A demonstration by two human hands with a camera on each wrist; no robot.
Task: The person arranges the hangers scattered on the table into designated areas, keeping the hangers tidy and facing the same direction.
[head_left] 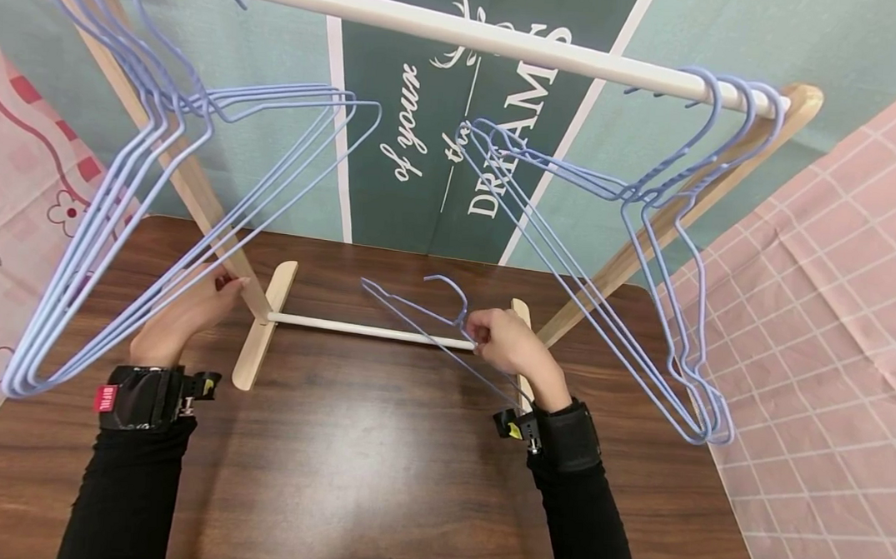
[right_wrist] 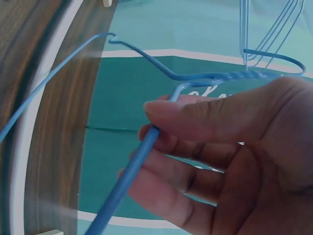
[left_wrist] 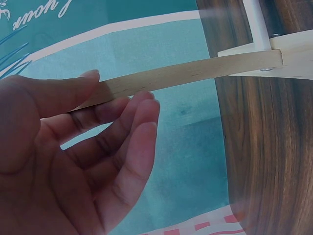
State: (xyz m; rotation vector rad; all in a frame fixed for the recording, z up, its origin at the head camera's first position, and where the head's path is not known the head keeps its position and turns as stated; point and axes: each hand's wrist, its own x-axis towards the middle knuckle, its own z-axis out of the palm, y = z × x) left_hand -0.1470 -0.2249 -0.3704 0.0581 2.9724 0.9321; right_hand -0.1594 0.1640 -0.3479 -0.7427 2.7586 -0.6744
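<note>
My left hand [head_left: 191, 306] pinches the rack's left wooden post [left_wrist: 181, 73] low down, thumb on one side and fingers on the other. Below the upper bar, my right hand [head_left: 516, 345] holds a blue wire hanger [right_wrist: 129, 171] by its shoulder, just beside the twisted neck. In the head view this hanger is tilted, its hook pointing up and away, in front of the rack's lower white bar [head_left: 363, 328]. Part of its near side is hidden behind the right hand and wrist.
Several blue hangers [head_left: 227, 257] hang at the left end of the upper white bar [head_left: 429, 24], and three hangers [head_left: 626, 337] at its right end. The rack's wooden feet [head_left: 265, 330] stand on a brown table [head_left: 349, 475]. Printed cloths [head_left: 814, 329] surround it.
</note>
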